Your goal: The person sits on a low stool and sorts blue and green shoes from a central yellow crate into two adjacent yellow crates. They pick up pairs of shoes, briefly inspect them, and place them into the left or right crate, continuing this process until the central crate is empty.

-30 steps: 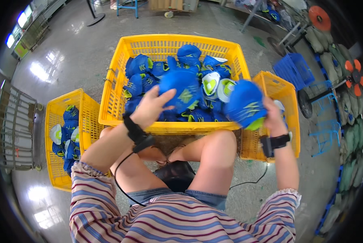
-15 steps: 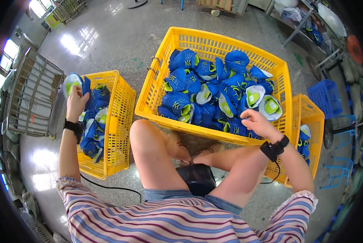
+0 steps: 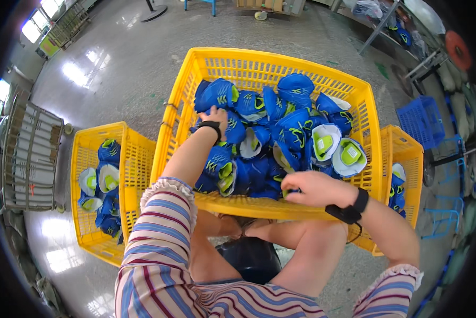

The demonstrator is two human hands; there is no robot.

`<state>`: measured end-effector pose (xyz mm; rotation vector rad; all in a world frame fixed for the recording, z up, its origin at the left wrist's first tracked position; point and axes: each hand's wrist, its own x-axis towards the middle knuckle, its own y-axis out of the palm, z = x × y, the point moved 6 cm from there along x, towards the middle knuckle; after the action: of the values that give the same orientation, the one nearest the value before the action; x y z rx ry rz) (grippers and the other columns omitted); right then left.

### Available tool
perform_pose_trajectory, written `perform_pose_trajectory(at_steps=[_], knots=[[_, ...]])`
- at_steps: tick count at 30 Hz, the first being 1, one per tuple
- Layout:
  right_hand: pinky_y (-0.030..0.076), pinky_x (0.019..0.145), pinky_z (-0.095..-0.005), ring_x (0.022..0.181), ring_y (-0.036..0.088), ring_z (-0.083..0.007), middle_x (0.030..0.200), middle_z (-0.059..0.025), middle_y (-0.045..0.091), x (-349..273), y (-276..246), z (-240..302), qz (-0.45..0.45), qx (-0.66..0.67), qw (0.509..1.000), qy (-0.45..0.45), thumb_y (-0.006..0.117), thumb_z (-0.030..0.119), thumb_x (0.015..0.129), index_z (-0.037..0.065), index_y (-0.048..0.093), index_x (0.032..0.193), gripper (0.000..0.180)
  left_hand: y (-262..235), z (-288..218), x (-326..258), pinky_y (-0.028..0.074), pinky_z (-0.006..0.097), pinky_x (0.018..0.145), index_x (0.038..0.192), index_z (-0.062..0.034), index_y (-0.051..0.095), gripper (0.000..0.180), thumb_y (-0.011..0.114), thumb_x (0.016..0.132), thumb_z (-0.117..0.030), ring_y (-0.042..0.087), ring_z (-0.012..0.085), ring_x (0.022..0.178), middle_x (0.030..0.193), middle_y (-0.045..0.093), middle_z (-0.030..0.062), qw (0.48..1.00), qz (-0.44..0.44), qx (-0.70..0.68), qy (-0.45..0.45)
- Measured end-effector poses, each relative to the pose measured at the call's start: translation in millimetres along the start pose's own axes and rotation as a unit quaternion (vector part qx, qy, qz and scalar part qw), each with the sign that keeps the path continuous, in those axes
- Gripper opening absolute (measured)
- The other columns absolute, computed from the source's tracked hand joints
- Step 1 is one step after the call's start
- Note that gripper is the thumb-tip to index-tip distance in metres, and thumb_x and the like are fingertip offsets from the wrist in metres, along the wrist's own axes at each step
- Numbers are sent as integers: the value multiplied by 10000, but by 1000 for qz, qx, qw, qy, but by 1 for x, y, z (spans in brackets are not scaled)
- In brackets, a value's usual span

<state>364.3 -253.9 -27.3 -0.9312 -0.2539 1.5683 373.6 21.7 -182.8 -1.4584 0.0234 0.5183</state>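
Note:
Inside the large yellow basket (image 3: 373,111) lies a heap of blue shoe uppers (image 3: 296,132) with lime-green and white linings. My left hand (image 3: 215,122) reaches over the basket's left side, its fingers spread on top of a blue shoe upper (image 3: 233,129). Over the near rim, my right hand (image 3: 320,189) has its fingers curled toward the thumb. A bit of blue shows between those fingers, but whether they grip it is hidden. Two pale-lined uppers, one left (image 3: 325,142) and one right (image 3: 350,156), sit beyond the right hand.
At left stands a smaller yellow basket (image 3: 97,238) with several blue uppers (image 3: 109,177) in it. Another yellow basket (image 3: 407,153) is at right, beside a blue crate (image 3: 421,122). A wheeled rack (image 3: 31,159) stands far left. A black stool (image 3: 251,259) is between my legs.
My left hand has left the pale-lined upper at the left basket and moved right into the large basket. The right hand has shifted left and nearer. The whole view has shifted too.

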Motion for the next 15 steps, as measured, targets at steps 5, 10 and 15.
perform_pose_trajectory(at_steps=[5,10,15], knots=[[482,738,-367,873,608,-288,939,-131,633,-24,4,-40,30,17,998,45,593,241,778,49,585,971,273,20,14,14,439,409,911,1212,-46,433,899,837,479,-376,341,362,1148,1231,419,107,997,57,-31,-34],[485,681,-351,801,620,-280,884,-125,641,-12,-2,-41,-23,103,994,8,589,225,791,35,579,954,250,28,44,25,355,482,982,1238,-86,442,860,800,520,-394,309,402,1201,1292,392,117,980,80,-138,-116],[476,680,-351,786,615,-283,858,-123,640,-16,-8,-9,-45,103,992,-55,591,227,796,30,579,969,263,78,42,29,345,501,982,1253,-108,490,847,758,546,-489,298,468,1226,1405,265,168,985,138,-95,-34]])
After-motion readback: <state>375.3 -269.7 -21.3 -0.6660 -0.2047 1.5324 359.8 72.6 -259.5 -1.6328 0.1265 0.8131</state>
